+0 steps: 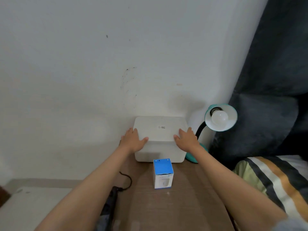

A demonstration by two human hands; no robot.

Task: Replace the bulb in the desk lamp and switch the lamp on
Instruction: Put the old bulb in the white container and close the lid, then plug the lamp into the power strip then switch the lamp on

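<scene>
At the back of the brown tabletop [191, 197], hard against the white wall [83, 64], sits a white lidded storage box [160, 130], and both hands are on it. The left hand [132, 140] lies flat over the lid's left front corner, fingers straight and loosely spread, thumb reaching inward along the front edge. The right hand [186, 139] mirrors it on the right front corner, fingers extended and slightly apart, thumb pointing in toward the other. Neither hand curls round anything; palms press down on the lid.

The desk lamp [220, 117] stands at about two o'clock from the right hand, just beside the box, not touched by any finger. Its teal shade tips toward the camera, a frosted white bulb [219, 118] seated in the socket, unlit. The black gooseneck curves down behind the right wrist to a teal base.

At six o'clock from the box, between the two forearms, a blue-topped bulb carton [163, 175] stands upright, apart from both hands. A black power strip [110, 202] with cable lies at eight o'clock. Striped bedding [270, 177] fills four o'clock.
</scene>
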